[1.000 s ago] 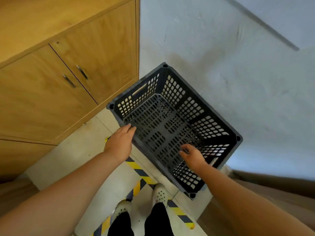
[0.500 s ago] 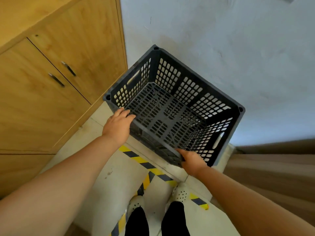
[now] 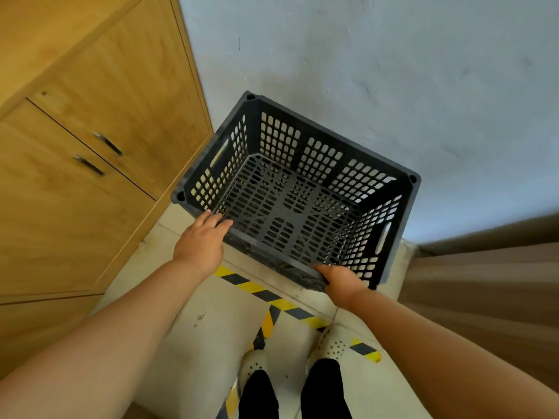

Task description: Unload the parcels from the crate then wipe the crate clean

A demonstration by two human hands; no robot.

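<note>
A pale wall [image 3: 393, 71] rises behind the black mesh crate [image 3: 331, 137], and a wooden cabinet [image 3: 90, 182] stands to the crate's left. The crate is tilted, with its open top facing the person, and is held out in front by its near rim. The left hand [image 3: 201, 240] hooks its fingers over that rim by the left corner. The right hand [image 3: 340, 281] clasps it by the right corner. Striped tape [image 3: 266, 293] crosses the floor below the crate.

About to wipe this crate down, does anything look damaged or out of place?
No damage shows. The crate is empty and askew to the wall, left hand and right hand holding its near rim. The floor shows dark specks.
</note>
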